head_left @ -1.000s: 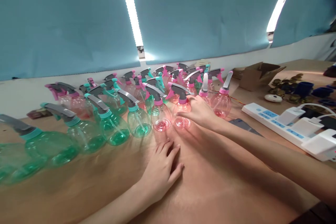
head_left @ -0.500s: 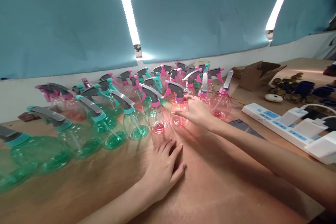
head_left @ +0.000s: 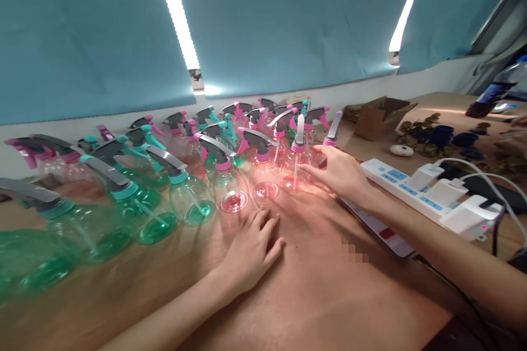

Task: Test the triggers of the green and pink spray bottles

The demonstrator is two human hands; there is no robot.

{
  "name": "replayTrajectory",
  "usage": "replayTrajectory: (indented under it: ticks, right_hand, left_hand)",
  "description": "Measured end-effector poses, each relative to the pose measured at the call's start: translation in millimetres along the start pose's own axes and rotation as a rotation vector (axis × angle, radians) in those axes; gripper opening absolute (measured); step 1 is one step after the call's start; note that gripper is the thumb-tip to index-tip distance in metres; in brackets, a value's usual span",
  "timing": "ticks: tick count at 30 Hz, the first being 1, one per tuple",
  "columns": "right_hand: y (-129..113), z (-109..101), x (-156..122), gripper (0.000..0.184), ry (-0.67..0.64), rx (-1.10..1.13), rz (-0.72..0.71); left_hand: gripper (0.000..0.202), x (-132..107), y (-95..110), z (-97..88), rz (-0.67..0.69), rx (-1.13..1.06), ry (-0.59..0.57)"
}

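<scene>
Several spray bottles stand in rows on the wooden table (head_left: 329, 296), green ones (head_left: 189, 203) to the left and pink ones (head_left: 263, 175) to the right, all with grey triggers. My left hand (head_left: 251, 249) lies flat on the table in front of the pink bottles, fingers spread, holding nothing. My right hand (head_left: 337, 173) reaches in from the right, fingers stretched out. It rests against the rightmost pink bottle (head_left: 331, 140), whose body it hides, and its fingertips point at the neighbouring pink bottle (head_left: 296, 170).
A white power strip (head_left: 395, 175) with plugged-in white chargers (head_left: 469, 214) runs along the right. A flat phone-like device (head_left: 379, 227) lies under my right forearm. Behind are a cardboard box (head_left: 381, 115), a white round object (head_left: 398, 149) and dark blue cups (head_left: 442, 134). Blue blinds cover the windows.
My right hand has shifted rightwards from a front-row pink bottle to the rightmost pink bottle. My left hand has stayed flat on the table. The camera has swung to the right.
</scene>
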State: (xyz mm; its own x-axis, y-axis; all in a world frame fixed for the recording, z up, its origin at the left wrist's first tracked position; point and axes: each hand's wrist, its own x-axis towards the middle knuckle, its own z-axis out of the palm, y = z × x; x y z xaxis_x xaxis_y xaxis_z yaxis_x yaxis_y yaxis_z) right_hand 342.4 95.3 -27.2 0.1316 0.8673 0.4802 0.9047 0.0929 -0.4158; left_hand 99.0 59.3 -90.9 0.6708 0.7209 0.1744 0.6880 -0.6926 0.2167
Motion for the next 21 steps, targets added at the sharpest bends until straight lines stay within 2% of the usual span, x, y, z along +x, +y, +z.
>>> replayTrajectory:
  ticks: [4,10,15,21]
  right_hand:
    - [-3.3,15.1,12.1,0.053,-0.072,-0.066,0.083]
    - [-10.9,25.3,22.4,0.051,-0.098,-0.085,0.099]
    - [-13.3,17.5,13.7,0.054,-0.122,-0.105,0.105]
    - [-12.8,-2.2,-15.4,0.057,-0.136,-0.076,0.056]
  left_hand:
    - [0.040,9.9,3.8,1.2,0.027,-0.019,0.028]
    - [0.039,20.3,7.7,5.7,0.059,-0.042,0.049]
    - [0.036,25.0,6.0,10.5,0.071,-0.094,0.077]
    - [0.035,24.8,2.2,8.9,0.042,-0.197,0.114]
